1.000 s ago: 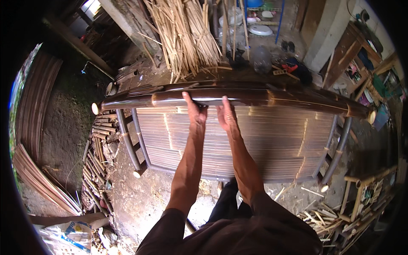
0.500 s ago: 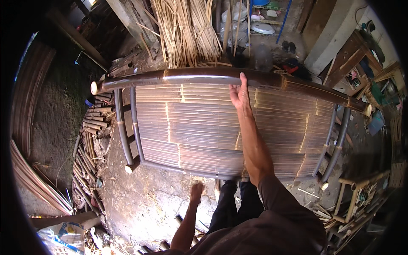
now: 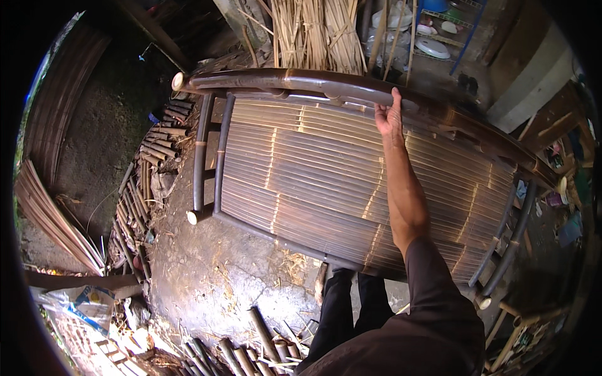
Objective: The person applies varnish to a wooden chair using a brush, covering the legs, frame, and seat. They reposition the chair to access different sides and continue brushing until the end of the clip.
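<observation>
In front of my legs stands a piece of bamboo furniture, like a bench or daybed, tipped so that its slatted panel (image 3: 326, 163) of split bamboo faces me. A thick dark bamboo pole (image 3: 251, 79) runs along its far, upper edge. My right hand (image 3: 390, 119) reaches across the panel and grips this pole right of its middle, the fingers partly hidden behind it. Short paired dark bamboo legs (image 3: 202, 150) show at the left end, and another pair (image 3: 513, 235) at the right. My left hand is out of view.
Bundled pale bamboo strips (image 3: 316, 34) stand behind the furniture, beside a blue-framed rack (image 3: 467, 37). Cut bamboo pieces (image 3: 157, 150) are piled on the left, and more lengths (image 3: 260, 332) lie near my feet. A bamboo frame (image 3: 514, 332) stands at the lower right.
The view has swung left, so the furniture appears further right and more slanted. My left hand has left the view. My right hand keeps its grip on the pole.
</observation>
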Motion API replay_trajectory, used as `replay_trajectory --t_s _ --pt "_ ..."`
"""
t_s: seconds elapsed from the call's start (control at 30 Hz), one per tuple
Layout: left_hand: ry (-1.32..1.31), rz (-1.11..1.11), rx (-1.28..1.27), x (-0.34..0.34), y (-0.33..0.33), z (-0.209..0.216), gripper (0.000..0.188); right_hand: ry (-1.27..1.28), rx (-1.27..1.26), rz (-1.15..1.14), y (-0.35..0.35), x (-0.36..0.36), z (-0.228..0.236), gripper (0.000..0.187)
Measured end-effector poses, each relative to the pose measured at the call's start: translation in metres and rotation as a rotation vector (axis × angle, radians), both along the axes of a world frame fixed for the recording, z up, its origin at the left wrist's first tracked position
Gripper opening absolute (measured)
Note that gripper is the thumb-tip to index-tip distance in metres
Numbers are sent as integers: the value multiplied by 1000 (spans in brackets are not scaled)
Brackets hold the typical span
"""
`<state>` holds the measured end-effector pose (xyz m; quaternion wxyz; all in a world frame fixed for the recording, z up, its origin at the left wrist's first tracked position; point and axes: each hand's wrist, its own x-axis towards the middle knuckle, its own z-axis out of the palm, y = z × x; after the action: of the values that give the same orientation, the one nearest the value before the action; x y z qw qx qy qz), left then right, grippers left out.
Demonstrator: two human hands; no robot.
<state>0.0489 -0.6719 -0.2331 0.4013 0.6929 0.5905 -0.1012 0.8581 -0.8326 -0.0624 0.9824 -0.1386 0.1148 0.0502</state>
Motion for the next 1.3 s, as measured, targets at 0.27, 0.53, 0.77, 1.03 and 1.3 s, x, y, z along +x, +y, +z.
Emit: replay_trajectory --t_s 0.27,0.53,0.77,1.03,1.3 --pt "-94 -67 341 100 9 62 9 128 -100 69 -6 89 -64 41" --pt "-24 -69 534 180 24 115 11 145 -44 40 6 170 -114 42" --pt "75 -81 615 253 46 145 14 179 -124 -27 5 242 -176 51" --pt "120 -142 637 303 60 152 17 324 -415 86 22 241 -204 67" --pt "-7 -280 651 341 76 136 21 -5 -1007 631 -26 155 -167 92"
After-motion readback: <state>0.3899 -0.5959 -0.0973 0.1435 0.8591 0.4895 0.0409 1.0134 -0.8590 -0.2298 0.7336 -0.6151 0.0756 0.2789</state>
